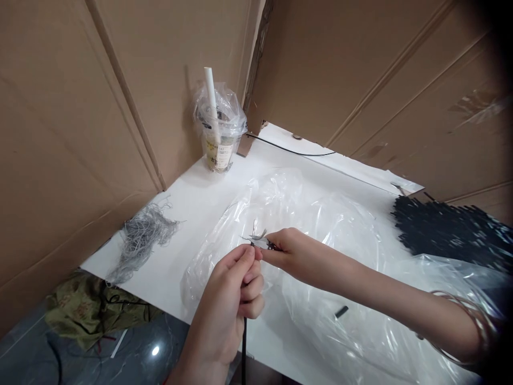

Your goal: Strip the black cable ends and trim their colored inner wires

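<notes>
My left hand [240,283] is closed round a black cable [244,347], which hangs down below the fist. Its thumb and forefinger pinch the cable near the upper end, where thin loose strands [256,235] stick out. My right hand [284,248] comes in from the right, closed on a small metal cutting tool [261,243]. The tool's blades lie across the strands just above my left fingertips; most of its handle is hidden in the fingers. Beneath both hands spreads a clear plastic bag [332,230].
A drink cup [220,149] with a straw stands in the back corner of the white table [192,198]. Grey threads [140,240] lie at the left, black cable pieces [449,230] at the right. Cardboard walls [80,107] rise behind; green cloth [88,310] lies lower left.
</notes>
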`<control>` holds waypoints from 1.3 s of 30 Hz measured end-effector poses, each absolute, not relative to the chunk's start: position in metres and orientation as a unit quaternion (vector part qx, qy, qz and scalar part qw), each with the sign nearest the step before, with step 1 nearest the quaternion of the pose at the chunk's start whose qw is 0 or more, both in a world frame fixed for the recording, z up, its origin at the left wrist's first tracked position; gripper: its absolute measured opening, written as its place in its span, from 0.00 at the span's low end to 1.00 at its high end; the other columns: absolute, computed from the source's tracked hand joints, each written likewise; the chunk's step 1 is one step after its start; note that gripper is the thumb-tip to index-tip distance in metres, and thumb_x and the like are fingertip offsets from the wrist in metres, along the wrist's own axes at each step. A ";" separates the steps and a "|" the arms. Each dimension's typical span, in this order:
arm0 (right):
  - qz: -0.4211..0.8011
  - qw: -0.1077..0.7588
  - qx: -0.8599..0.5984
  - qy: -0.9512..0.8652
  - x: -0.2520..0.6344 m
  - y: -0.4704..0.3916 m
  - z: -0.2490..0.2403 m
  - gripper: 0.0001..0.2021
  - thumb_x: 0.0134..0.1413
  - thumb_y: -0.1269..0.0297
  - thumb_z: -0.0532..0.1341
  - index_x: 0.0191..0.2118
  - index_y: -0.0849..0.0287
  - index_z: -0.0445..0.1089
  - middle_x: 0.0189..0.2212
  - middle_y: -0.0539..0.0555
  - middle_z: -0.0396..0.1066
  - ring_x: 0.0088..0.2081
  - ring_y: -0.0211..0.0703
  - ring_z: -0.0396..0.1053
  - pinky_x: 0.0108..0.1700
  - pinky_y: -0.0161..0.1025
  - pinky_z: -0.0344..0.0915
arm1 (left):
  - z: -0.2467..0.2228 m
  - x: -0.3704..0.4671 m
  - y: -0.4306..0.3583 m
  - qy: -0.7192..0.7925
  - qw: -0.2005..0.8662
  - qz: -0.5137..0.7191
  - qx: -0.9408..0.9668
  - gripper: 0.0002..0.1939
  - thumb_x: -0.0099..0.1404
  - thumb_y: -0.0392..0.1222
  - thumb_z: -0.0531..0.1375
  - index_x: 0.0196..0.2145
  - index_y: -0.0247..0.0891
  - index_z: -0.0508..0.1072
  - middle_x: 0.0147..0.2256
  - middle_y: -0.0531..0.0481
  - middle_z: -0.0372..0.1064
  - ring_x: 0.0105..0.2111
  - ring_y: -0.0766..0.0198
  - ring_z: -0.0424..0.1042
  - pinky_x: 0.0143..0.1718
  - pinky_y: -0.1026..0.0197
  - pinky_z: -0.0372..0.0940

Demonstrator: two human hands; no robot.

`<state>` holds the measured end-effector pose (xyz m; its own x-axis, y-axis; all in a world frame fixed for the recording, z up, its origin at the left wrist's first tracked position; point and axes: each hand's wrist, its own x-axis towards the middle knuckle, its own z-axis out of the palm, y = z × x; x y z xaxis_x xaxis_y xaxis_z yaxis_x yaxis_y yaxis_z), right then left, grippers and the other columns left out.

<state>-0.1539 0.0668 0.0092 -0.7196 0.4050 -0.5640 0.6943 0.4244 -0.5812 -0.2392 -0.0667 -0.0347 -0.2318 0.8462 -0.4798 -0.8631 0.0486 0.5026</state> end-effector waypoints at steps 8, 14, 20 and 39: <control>-0.428 0.163 0.347 0.819 -0.148 0.064 0.002 0.22 0.64 0.54 0.57 0.24 0.57 0.48 0.20 0.44 0.48 0.23 0.34 0.43 0.23 0.36 0.43 | -0.041 -0.243 -0.063 0.360 0.640 0.679 -0.008 0.10 0.70 0.38 0.59 0.30 0.32 0.69 0.22 0.61 0.50 0.17 0.77 0.39 0.13 0.74 0.38; -0.428 0.164 0.349 0.817 -0.147 0.064 -0.001 0.22 0.63 0.51 0.56 0.24 0.57 0.49 0.20 0.45 0.48 0.23 0.34 0.43 0.23 0.37 0.42 | -0.042 -0.244 -0.064 0.358 0.647 0.673 0.004 0.12 0.71 0.36 0.57 0.28 0.34 0.66 0.22 0.61 0.49 0.18 0.76 0.38 0.14 0.73 0.39; -0.408 0.169 0.367 0.819 -0.149 0.064 0.002 0.21 0.60 0.58 0.57 0.23 0.56 0.47 0.19 0.44 0.47 0.21 0.32 0.42 0.22 0.36 0.41 | -0.043 -0.247 -0.066 0.366 0.647 0.669 0.012 0.10 0.70 0.37 0.58 0.29 0.33 0.68 0.22 0.61 0.48 0.18 0.76 0.37 0.13 0.73 0.37; -0.391 0.179 0.359 0.828 -0.150 0.067 0.001 0.19 0.59 0.61 0.57 0.21 0.57 0.47 0.19 0.44 0.46 0.21 0.32 0.42 0.22 0.37 0.41 | -0.046 -0.244 -0.064 0.381 0.648 0.659 0.020 0.12 0.70 0.38 0.58 0.28 0.33 0.68 0.21 0.61 0.46 0.18 0.76 0.37 0.13 0.73 0.37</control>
